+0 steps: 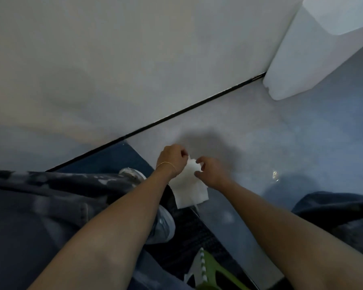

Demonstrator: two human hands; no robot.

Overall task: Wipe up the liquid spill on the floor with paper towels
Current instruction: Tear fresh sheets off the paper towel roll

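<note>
A white paper towel [190,188] hangs in the air above the pale glossy floor [249,139], folded and drooping toward me. My left hand [172,159], with a thin bracelet at the wrist, pinches its upper left edge. My right hand [211,171] grips the upper right edge with fingers curled. Both hands are close together near the middle of the view. A small glinting wet patch [274,174] lies on the floor to the right of my right hand.
A white wall panel [134,59] meets the floor along a dark seam. A white bin [314,55] stands at the top right. My knees in dark patterned trousers fill the lower left and right. A dark mat [189,233], a grey shoe [162,225] and a green object [216,271] lie below.
</note>
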